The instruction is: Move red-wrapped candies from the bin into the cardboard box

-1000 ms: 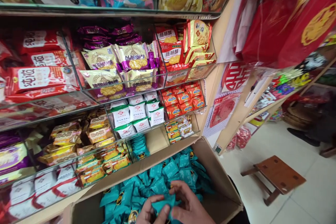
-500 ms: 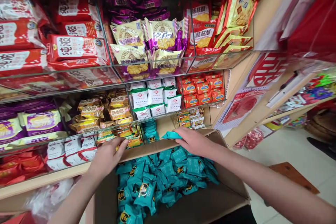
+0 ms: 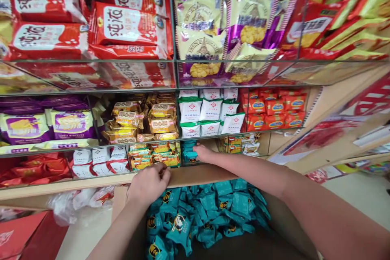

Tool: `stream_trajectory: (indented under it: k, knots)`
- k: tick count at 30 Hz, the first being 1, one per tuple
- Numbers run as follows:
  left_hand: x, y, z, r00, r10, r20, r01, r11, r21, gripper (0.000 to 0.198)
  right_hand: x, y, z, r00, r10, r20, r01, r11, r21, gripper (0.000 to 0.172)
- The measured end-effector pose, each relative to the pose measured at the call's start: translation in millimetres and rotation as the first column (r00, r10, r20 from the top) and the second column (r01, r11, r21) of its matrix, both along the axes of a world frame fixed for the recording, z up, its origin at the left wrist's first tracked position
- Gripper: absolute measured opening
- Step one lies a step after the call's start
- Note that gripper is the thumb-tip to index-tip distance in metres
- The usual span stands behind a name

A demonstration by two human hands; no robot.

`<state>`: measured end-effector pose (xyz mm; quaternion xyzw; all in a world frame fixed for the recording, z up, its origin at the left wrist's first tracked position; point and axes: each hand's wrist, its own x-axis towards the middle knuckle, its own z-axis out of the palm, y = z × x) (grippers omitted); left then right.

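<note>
My right hand [image 3: 204,153] reaches into a bottom-shelf compartment, its fingers closed at a small teal snack packet [image 3: 189,157] on the stack there; the fingertips are partly hidden. Below, an open cardboard box [image 3: 198,174] holds many loose teal packets [image 3: 210,203], some with a black and gold round emblem. My left hand [image 3: 150,183] is curled over the left end of the box's far flap, fingers bent around its edge. The box stands right up against the shelf front.
Above are glass-fronted shelves with red biscuit packs [image 3: 128,22], purple-and-cream packs [image 3: 201,48], white-and-green packets [image 3: 211,109] and small orange packets [image 3: 276,107]. Yellow-green packets [image 3: 155,156] sit left of the teal stack. A clear plastic bag [image 3: 73,203] and red box [image 3: 27,235] lie lower left.
My right hand has moved from above the box flap, with a teal packet, into the shelf compartment. My left hand has curled at the flap. The view has moved closer to the shelves.
</note>
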<state>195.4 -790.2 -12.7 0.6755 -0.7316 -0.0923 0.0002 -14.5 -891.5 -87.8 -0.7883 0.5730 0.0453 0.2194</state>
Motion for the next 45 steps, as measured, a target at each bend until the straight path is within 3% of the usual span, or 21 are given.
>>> stream_trajectory:
  k: [4,8,13,18,24,27,32,38,45]
  knots:
    - [0.3,-1.9,-3.5,1.000,0.013,0.009,-0.013,1.000,0.003,0.040,4.5,-4.9,-16.5,0.987,-0.159,-0.021,0.159,0.987,0.036,0.040]
    - [0.1,-6.7,-3.8,0.999,0.026,0.018,-0.026,0.999,0.026,0.038,10.5,-9.1,-26.6,0.973,-0.229,-0.004,0.228,0.969,0.095,0.052]
    - [-2.5,-8.9,-2.0,0.999,0.024,0.031,-0.025,0.999,0.040,0.039,16.3,-12.4,-24.8,0.967,-0.256,0.003,0.254,0.961,0.106,0.078]
    - [-3.6,-7.4,-1.8,0.998,0.036,0.049,-0.038,0.998,0.040,0.038,12.7,-8.7,-18.7,0.981,-0.194,0.000,0.193,0.980,0.047,0.096]
    - [-4.4,-6.9,-2.2,0.998,0.042,0.051,-0.044,0.998,0.048,0.037,15.6,-5.4,-25.4,0.999,0.042,-0.025,-0.042,0.999,-0.008,0.076]
    - [-4.7,-5.6,-1.2,0.997,0.051,0.052,-0.054,0.997,0.050,0.037,19.3,-9.5,-30.7,0.992,0.115,-0.051,-0.115,0.993,0.009,0.074]
    - [-5.5,-5.9,1.9,0.997,0.064,0.049,-0.067,0.996,0.061,0.038,25.0,-14.5,-35.6,0.986,0.128,-0.105,-0.124,0.991,0.040,0.078]
    - [-5.3,-6.9,1.9,0.998,0.050,0.047,-0.053,0.997,0.060,0.035,18.9,-17.4,-26.0,0.983,0.168,-0.079,-0.163,0.984,0.068,0.093]
    - [-4.3,-5.7,-1.4,0.998,0.041,0.053,-0.044,0.998,0.050,0.037,9.9,-25.1,-29.3,0.984,0.173,-0.033,-0.171,0.984,0.050,0.084]
